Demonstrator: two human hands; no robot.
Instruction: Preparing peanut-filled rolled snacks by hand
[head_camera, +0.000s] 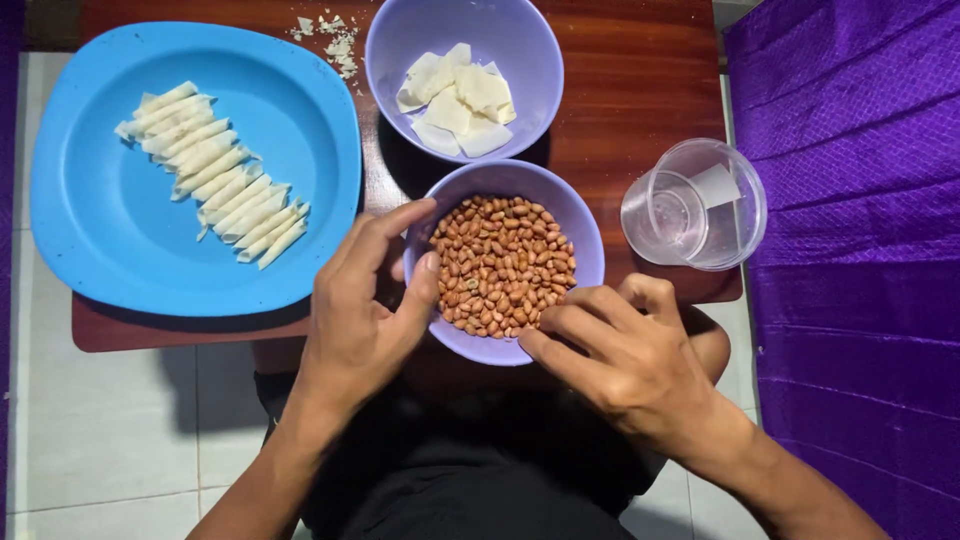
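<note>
Lilac plastic forms the bowl of peanuts (585, 262) at the centre of the frame, on the front edge of the dark wooden bench (640, 80). The left hand (365, 310) cups its left rim, grip apart, thumb and forefinger touching the wall. The right hand (625, 350) sits at the lower right rim, fingertips pinched together at the nuts; whether they clamp one I cannot tell. Above stands a second lilac bowl (530, 40) with pale wrapper squares. Upper left, a blue plate (110, 230) carries rolled wrappers (215, 175). At right, a clear cup (695, 205).
</note>
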